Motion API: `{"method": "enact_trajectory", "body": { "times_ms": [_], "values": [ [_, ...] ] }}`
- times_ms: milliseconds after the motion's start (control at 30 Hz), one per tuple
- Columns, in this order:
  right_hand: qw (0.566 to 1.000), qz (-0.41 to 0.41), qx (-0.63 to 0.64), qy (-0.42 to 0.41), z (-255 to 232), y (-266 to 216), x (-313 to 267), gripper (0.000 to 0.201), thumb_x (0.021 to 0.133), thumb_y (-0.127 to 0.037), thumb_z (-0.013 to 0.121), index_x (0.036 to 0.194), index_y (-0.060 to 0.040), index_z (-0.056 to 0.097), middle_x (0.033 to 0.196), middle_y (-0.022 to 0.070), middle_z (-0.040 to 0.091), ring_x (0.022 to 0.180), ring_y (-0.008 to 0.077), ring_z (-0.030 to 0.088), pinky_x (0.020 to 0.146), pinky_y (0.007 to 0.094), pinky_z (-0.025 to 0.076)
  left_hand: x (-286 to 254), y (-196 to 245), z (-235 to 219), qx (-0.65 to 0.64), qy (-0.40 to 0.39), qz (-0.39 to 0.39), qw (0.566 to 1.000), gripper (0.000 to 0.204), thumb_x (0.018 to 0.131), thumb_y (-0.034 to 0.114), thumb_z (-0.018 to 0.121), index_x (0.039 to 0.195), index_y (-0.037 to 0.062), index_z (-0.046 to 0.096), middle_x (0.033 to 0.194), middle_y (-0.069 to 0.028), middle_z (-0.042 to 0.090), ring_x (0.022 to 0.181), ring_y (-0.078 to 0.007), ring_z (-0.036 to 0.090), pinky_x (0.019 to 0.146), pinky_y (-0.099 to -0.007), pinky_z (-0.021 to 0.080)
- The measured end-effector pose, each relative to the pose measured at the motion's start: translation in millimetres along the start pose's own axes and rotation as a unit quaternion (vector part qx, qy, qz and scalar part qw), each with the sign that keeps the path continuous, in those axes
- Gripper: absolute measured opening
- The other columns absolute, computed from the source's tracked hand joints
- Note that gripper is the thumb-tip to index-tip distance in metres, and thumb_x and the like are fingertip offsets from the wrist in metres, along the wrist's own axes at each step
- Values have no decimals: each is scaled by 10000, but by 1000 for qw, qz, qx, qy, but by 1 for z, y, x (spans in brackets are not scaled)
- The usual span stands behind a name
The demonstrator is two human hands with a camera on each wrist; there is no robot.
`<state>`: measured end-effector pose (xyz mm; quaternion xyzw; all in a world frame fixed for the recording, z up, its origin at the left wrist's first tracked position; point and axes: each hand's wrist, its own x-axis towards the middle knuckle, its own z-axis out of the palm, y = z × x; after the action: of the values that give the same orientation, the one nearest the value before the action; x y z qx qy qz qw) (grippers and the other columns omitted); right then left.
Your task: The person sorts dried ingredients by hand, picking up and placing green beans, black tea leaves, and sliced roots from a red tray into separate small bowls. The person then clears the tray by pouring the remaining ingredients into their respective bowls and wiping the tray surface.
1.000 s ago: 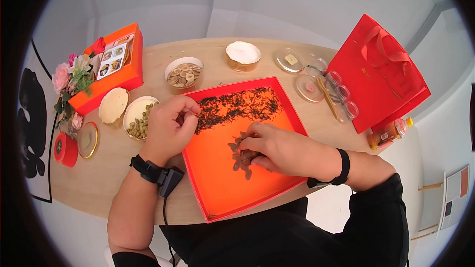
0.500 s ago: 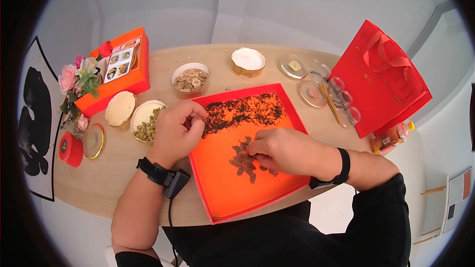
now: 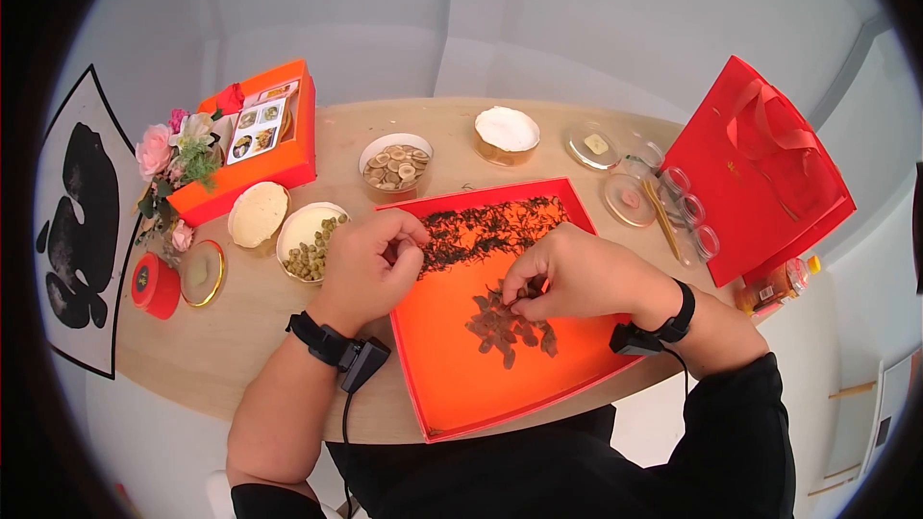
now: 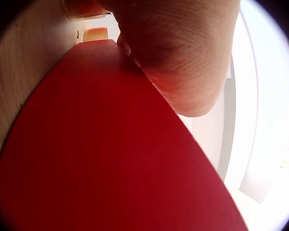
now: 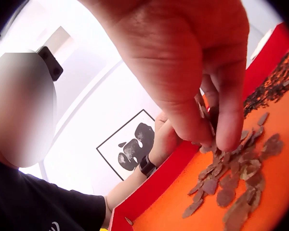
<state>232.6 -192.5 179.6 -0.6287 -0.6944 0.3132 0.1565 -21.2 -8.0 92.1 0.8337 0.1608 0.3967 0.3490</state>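
Loosely heaped, the brown flakes lay on the middle of the orange floor of the red tray, their long axes fanning several ways, a couple of longer ones pointing at the tray's near edge. The right hand hung just above the heap, its thumb and fingers nearly closed, pinching a few flakes. Beyond ran a strip of dark shreds, its long axis left to right along the tray's far side. The left hand, fingers curled, was at the tray's left wall, beside a white bowl; whether it gripped anything could not be told.
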Motion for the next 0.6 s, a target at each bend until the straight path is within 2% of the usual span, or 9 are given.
{"method": "enact_trajectory", "body": {
  "times_ms": [133, 200, 233, 300, 433, 500, 533, 600],
  "values": [
    [996, 30, 87, -20, -12, 8, 9, 152, 980, -39, 911, 1127, 2, 912, 991, 69, 915, 898, 125, 859, 826, 294, 662, -1, 7, -1, -8, -9, 8, 1000, 144, 996, -45, 665, 1021, 4, 798, 836, -41, 767, 697, -87, 695, 660, -278, 559],
    [977, 30, 208, -35, -16, 24, 17, 148, 990, -48, 903, 1114, 32, 898, 983, 89, 905, 816, 115, 850, 753, 292, 668, -1, 9, -1, -3, -53, 20, 998, 138, 994, -39, 677, 1019, 0, 807, 828, -50, 765, 692, -95, 702, 654, -281, 563],
    [977, 29, 206, -34, -20, 26, 20, 148, 990, -48, 903, 1114, 32, 898, 983, 89, 905, 816, 115, 850, 753, 292, 668, -2, 8, 0, -2, -52, 21, 998, 138, 994, -39, 677, 1019, 0, 807, 828, -50, 765, 692, -95, 702, 654, -281, 563],
    [961, 46, 270, -35, -31, 29, 29, 134, 1023, -21, 881, 1137, 49, 887, 1015, 112, 910, 816, 132, 867, 763, 259, 683, -1, 6, 1, 7, -50, 36, 998, 142, 992, -38, 681, 1023, -2, 814, 824, -55, 763, 692, -101, 707, 653, -280, 566],
    [954, 52, 296, -21, -57, 33, 47, 137, 1048, -17, 875, 1174, 37, 880, 1045, 118, 911, 887, 167, 887, 780, 275, 707, -1, 7, 1, 3, -46, 15, 999, 148, 991, -42, 683, 1027, 1, 820, 823, -56, 762, 690, -100, 705, 652, -279, 567],
    [930, 37, 366, 9, -73, 39, 58, 154, 1053, -31, 890, 1196, 23, 872, 1082, 123, 908, 945, 193, 896, 809, 299, 733, -2, 6, 3, 4, -45, 2, 999, 128, 939, -19, 729, 1029, 17, 813, 860, -105, 785, 685, -207, 742, 658, -344, 604],
    [928, 27, 371, 21, -82, 45, 66, 176, 1058, -54, 902, 1212, 22, 861, 1121, 127, 905, 973, 213, 897, 837, 318, 750, -2, 3, 3, 4, -46, 21, 999, 161, 976, -49, 672, 1020, -6, 821, 823, -51, 765, 698, -95, 712, 657, -276, 572],
    [921, 13, 386, 48, -102, 56, 82, 184, 1054, -63, 911, 1209, 21, 859, 1120, 127, 903, 969, 218, 898, 850, 318, 751, -1, 5, 3, 0, -47, 11, 999, 164, 975, -50, 670, 1021, -8, 821, 825, -49, 766, 703, -93, 714, 661, -273, 574]
  ]
}}
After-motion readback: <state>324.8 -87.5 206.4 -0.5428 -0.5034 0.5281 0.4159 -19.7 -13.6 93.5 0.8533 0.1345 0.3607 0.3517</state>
